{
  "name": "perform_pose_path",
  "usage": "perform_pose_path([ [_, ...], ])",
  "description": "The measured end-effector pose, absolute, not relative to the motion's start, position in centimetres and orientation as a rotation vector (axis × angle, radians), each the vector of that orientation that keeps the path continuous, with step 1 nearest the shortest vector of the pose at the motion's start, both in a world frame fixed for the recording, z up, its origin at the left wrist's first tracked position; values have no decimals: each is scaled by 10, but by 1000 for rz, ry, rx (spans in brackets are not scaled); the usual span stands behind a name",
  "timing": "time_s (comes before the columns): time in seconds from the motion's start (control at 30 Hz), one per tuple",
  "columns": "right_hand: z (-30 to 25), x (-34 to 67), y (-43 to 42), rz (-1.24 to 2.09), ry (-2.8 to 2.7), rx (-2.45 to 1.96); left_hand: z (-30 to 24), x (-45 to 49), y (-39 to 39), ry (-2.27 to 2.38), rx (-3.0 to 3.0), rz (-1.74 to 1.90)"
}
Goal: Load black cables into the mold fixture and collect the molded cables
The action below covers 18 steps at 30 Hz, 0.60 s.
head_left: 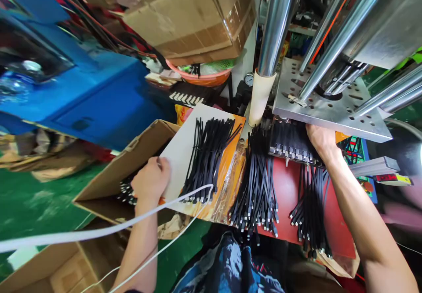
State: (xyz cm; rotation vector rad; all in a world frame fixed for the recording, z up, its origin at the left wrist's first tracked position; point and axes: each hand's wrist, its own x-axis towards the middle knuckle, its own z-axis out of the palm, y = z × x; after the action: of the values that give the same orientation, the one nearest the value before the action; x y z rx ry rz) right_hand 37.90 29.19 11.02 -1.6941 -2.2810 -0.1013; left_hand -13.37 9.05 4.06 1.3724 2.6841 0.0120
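My left hand is closed in a fist at the left edge of a white board, above an open cardboard box. What it holds, if anything, is hidden. Black cables with metal plugs show just left of it inside the box. Under the metal press plate, my right hand reaches to the right end of a dark mould block; its fingers are out of sight. A row of cable plugs lines the block's front. Bundles of black cables lie on the board, with another bundle beside it.
Steel press columns rise around the plate. More black cables hang over the red work surface. A white cord crosses the foreground. A large carton sits above an orange basket; a blue cabinet stands left.
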Motion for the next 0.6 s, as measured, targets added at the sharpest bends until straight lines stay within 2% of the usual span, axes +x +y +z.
perform_pose_path([
  [0.37,112,378,296,-125,-2273,-1654,45,-134,87,2677,1483,104],
  [0.6,126,353,209,-275,-2277,-1690,42,-135,87,2672,1466,89],
])
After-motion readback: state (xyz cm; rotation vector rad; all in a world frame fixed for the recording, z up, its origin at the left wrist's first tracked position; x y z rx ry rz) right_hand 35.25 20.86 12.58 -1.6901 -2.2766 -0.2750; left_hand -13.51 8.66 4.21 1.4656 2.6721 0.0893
